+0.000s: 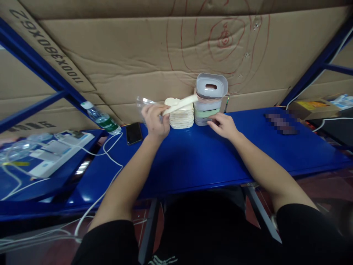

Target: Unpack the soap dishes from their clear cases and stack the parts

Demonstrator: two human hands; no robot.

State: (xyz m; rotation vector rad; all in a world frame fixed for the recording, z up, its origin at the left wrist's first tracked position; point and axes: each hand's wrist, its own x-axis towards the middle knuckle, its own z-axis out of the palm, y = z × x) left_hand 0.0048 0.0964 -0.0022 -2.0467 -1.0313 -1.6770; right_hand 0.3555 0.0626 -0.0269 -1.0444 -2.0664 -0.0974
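Blue table (193,158) beneath phone (134,133), bottle (106,120), cream stack (181,120), pastel box stack (207,105).

Workshop-like workstation, blue table (193,158), blue slanting frame bars (35,62), printed cardboard walling (124,48), white power strip (59,159)

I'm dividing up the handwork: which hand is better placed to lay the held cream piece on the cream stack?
Left, I'd judge: the left hand, beside the cream stack, grips the cream piece, while the right hand is at the stacked containers.

Head-worn view, facing forward and down, close above blue table (190,162)
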